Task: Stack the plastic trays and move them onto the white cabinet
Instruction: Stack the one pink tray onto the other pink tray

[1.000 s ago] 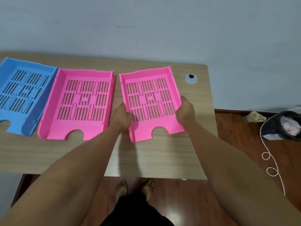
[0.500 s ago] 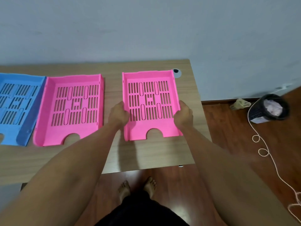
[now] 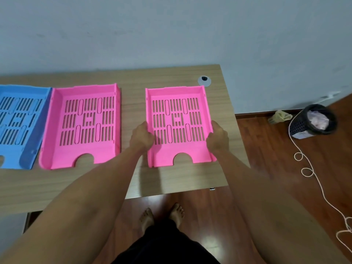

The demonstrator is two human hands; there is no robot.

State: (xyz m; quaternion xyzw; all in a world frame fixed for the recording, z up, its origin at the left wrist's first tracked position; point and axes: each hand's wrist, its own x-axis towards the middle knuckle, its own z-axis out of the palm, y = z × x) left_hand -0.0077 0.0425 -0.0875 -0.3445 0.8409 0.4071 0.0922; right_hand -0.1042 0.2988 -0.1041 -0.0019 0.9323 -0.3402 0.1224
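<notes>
Three slotted plastic trays lie in a row on the wooden table (image 3: 171,180). The right pink tray (image 3: 179,126) is gripped at both side walls: my left hand (image 3: 142,137) holds its left wall and my right hand (image 3: 217,138) holds its right wall. A second pink tray (image 3: 82,124) sits to its left, apart from it. A blue tray (image 3: 17,122) lies at the far left, partly cut off by the frame edge, touching the middle tray. The white cabinet is not in view.
A round cable grommet (image 3: 204,80) sits in the table's far right corner. Right of the table, on the wood floor, stand a black waste basket (image 3: 312,122) and a looping white cord (image 3: 308,168). My bare feet (image 3: 162,216) stand below the table's front edge.
The right pink tray has been turned from a slant to square with the table and sits farther from the middle tray. The view has shifted right, cutting off more of the blue tray.
</notes>
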